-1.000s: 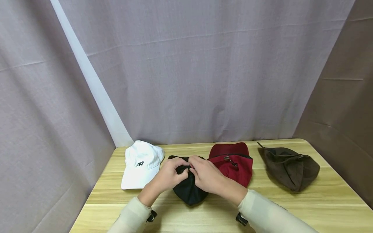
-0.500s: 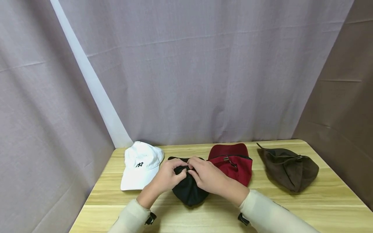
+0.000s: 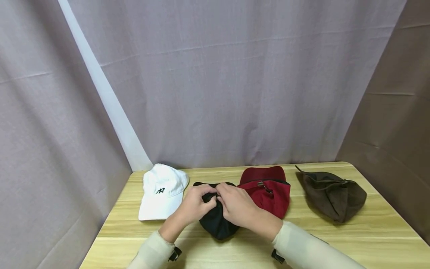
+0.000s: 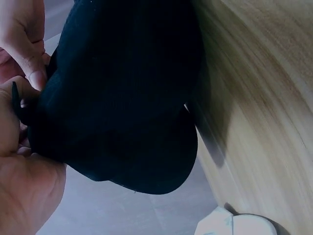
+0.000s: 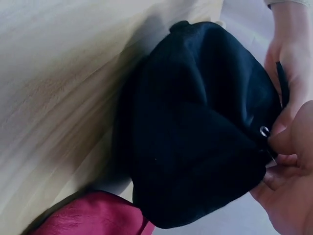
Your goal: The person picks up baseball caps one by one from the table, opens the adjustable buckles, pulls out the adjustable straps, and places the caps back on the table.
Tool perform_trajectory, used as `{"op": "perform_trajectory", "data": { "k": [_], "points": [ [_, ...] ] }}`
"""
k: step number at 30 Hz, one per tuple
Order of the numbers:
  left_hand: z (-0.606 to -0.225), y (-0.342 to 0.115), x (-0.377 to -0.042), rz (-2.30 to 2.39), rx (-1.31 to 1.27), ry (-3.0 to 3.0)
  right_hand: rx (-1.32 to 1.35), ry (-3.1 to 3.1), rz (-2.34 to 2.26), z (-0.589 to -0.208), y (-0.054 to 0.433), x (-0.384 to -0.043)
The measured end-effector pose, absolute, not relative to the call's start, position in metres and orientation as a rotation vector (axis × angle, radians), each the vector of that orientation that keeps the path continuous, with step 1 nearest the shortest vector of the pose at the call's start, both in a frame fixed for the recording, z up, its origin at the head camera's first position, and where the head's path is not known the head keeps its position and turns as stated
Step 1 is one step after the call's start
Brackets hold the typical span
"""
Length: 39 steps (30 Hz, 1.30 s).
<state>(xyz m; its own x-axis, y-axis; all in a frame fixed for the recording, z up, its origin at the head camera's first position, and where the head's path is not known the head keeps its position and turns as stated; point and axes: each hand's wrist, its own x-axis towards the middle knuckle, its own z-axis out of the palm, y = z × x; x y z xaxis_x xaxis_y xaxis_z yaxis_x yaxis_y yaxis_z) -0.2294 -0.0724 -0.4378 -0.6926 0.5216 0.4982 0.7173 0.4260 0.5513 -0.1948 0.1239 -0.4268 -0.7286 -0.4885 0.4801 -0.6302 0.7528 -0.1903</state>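
In the head view a black cap (image 3: 220,224) is between both hands at mid-table, its crown toward the person. My left hand (image 3: 195,204) pinches the cap's back edge from the left. From the right, my right hand (image 3: 237,204) pinches the same spot, fingertips meeting the left ones. A thin black strap end (image 4: 18,105) sticks out beside the fingers in the left wrist view. The right wrist view shows a small metal ring (image 5: 264,131) on the cap near the thumb tip. The fingertips partly hide the strap where they meet.
To the left lies a white cap (image 3: 162,192) with a black emblem. A red cap (image 3: 268,194) lies just right of the black one, close to the right hand. Farther right is a brown hat (image 3: 332,196). Grey curtains (image 3: 215,93) stand behind the wooden table (image 3: 114,239).
Both hands keep their hold at the cap's back edge, with small shifts of the right hand's fingers. The black crown has turned slightly. The other hats stay where they were.
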Motion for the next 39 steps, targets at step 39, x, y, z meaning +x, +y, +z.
{"op": "perform_trajectory", "data": {
  "k": [39],
  "points": [
    [-0.441, -0.072, -0.228, -1.311, -1.099, -2.389, 0.994, -2.679, 0.774, -0.405, 0.126, -0.192]
  ]
}}
